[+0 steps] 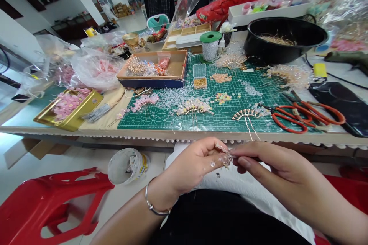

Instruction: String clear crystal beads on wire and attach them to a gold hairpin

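Over my lap, my left hand (198, 162) is closed in a pinch on a small clear-beaded piece (227, 157). From the other side my right hand (258, 159) pinches the same piece at its edge; its finer parts are hidden by the fingers. Just beyond on the green cutting mat (155, 116) lie beaded hair combs: a pale one with metal prongs (194, 107) and a copper-coloured one with clear beads (248, 114). Loose clear beads (175, 97) and a pink flower spray (145, 101) lie to the left.
Orange-handled pliers (290, 118) and a black phone-like slab (342, 107) lie at right, below a black basin (287, 38). A cardboard box (179, 65) and gold tin (77, 116) stand left. Beneath the table edge are a white bucket (120, 166) and red stool (54, 191).
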A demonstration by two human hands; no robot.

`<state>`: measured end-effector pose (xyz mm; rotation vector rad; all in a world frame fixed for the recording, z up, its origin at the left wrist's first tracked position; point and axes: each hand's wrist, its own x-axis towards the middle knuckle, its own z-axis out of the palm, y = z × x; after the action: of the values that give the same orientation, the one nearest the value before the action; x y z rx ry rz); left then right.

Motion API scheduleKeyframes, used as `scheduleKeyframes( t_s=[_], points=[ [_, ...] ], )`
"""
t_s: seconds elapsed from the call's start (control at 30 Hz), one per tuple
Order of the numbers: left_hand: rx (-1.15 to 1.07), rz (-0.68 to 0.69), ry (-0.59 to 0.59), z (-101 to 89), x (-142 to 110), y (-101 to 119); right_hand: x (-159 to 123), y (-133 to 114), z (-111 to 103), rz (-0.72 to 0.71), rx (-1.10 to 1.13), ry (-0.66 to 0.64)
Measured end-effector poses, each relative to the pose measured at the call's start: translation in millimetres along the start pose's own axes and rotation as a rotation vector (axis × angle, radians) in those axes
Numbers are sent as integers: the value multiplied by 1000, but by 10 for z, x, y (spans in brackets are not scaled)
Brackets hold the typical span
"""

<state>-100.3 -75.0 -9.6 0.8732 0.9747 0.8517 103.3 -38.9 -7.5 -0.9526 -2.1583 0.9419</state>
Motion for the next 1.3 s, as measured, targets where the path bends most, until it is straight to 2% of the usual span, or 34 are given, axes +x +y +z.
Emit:
scheduleKeyframes(
  t_s=[0.13, 0.2, 0.3, 0.4, 0.47, 0.57, 0.63, 0.7, 0.77, 0.87, 0.97, 1.17, 1.3],
  points=[
    [203, 35, 79, -9, -52, 28, -10, 79, -39, 125, 85, -98],
    [277, 30, 90, -22, -76, 47, -11, 83, -62, 116, 59, -74],
    [381, 6, 107, -30, -84, 69, 2, 34, -97, -14, -49, -9],
    [481, 8, 120, -16, -70, 69, 30, -21, -133, -168, -164, -33],
    [521, 19, 150, -5, -60, 58, 46, -29, -167, -212, -231, -55],
    [549, 46, 248, -5, -53, 48, 49, -8, -233, -237, -381, 6],
    [536, 52, 269, -11, -45, 50, 36, 5, -250, -323, -467, 33],
    [470, 37, 231, -12, -29, 52, 21, 13, -212, -425, -501, -14],
    [358, 22, 183, -3, -5, 45, 14, 26, -115, -448, -493, -76],
    [245, 16, 162, 26, 28, 15, 39, 61, 65, -343, -384, -121],
    [233, -3, 134, 55, 40, -17, 84, 87, 174, -265, -231, -179],
    [101, -46, 121, 61, 28, -36, 91, 75, 186, -268, -111, -181],
    [110, -54, 132, 15, 23, -48, 53, 74, 178, -234, -8, -104]
  ],
)
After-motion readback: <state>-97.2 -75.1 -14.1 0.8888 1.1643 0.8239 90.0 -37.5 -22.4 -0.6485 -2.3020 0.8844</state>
